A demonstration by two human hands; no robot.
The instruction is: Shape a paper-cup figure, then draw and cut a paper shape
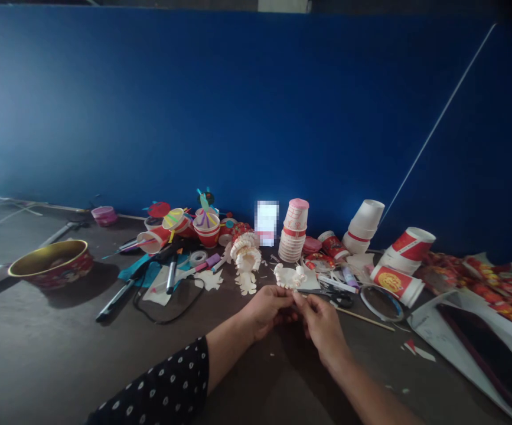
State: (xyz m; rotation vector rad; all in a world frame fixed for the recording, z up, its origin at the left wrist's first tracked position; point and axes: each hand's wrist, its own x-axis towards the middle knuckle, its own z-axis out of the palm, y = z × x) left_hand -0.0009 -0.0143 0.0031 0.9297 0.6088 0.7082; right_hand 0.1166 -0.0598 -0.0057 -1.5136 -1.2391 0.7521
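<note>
Pinched fingertips of my left hand (pixel 267 310) and right hand (pixel 322 323) meet, holding what I cannot tell, just short of a curled paper cutout (pixel 287 276) lying sideways between them.

**Curly paper (pixel 287 276) between two hands**

The curly paper is a small, cream-colored piece with tiny rolled curls in a bumpy row along its top. It is wider than it is tall and sits just above the hands, tipped a little to one side. The left hand (pixel 265 311) and the right hand (pixel 322 326) are close together below it. Their fingertips (pixel 299 298) pinch together at its lower edge, so it stays up off the table (pixel 242 378).
</note>
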